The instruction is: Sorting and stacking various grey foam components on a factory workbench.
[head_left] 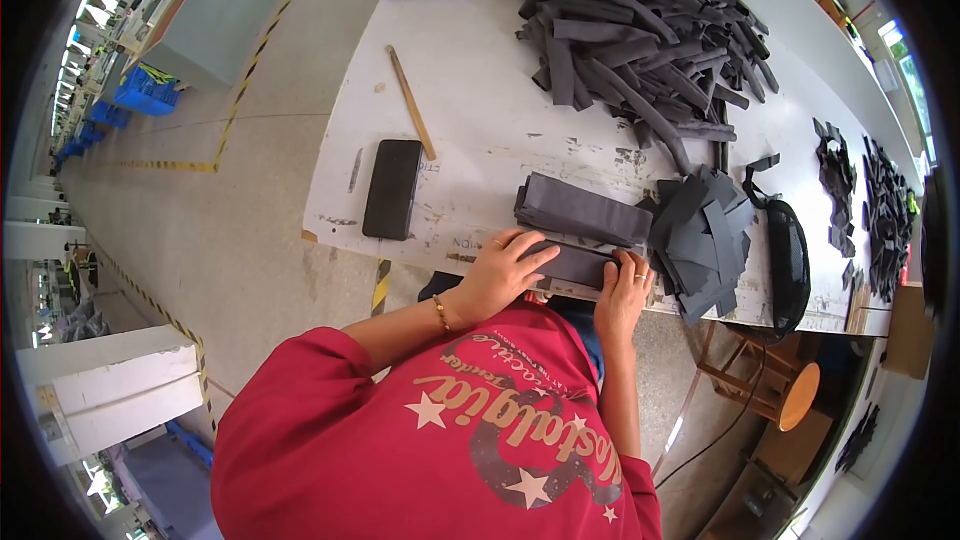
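A dark grey fabric strip (572, 264) lies along the table's front edge, between my two hands. My left hand (497, 275) has its fingers bent over the strip's left end and presses on it. My right hand (624, 298) pinches the right end, thumb on the near side and fingers curled at the end. Just beyond them sits a neat stack of dark folded strips (583, 208). To the right is a loose pile of flat dark grey pieces (704, 240). What lies under my fingers is hidden.
A black phone (393, 190) and a wooden stick (410, 100) lie to the left on the white table (345, 130). A large heap of dark strips (640, 30) covers the far side. A black oblong object (788, 265) and a wooden stool (796, 395) are at right.
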The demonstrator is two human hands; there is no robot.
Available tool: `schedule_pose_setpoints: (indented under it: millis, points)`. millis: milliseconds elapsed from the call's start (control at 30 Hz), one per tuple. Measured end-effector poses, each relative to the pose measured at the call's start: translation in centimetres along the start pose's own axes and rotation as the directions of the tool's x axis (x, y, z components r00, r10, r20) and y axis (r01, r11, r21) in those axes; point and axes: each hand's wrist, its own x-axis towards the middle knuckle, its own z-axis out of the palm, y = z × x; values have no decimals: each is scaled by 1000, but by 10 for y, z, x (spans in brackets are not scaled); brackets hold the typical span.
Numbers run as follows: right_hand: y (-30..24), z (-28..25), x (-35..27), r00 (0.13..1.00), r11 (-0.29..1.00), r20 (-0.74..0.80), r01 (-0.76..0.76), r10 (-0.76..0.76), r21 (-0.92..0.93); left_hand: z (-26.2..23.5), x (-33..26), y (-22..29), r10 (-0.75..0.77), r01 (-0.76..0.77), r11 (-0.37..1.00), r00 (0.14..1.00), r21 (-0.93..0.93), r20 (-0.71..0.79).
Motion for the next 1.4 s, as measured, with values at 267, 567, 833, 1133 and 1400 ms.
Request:
schedule_pose_setpoints:
  millis: [267,567,833,1133,1400]
  points:
    - [11,10,1,999,994,-27,41,-44,-105,2,2,-2,5,-8,993,1000,121,26]
    - [11,-1,-6,999,998,-35,37,-35,50,-23,2,20,3,-2,985,1000,170,-8]
    - [8,-41,0,994,994,-98,53,-44,96,-58,34,21,-36,38,999,986,13,-162]
    - [104,-84,72,953,905,-302,-97,-36,-414,-43,171,-109,-580,400,759,774,-514,-255]
    - [141,-69,86,998,683,-31,18,-60,-730,13,254,-142,-636,607,766,670,-211,-383]
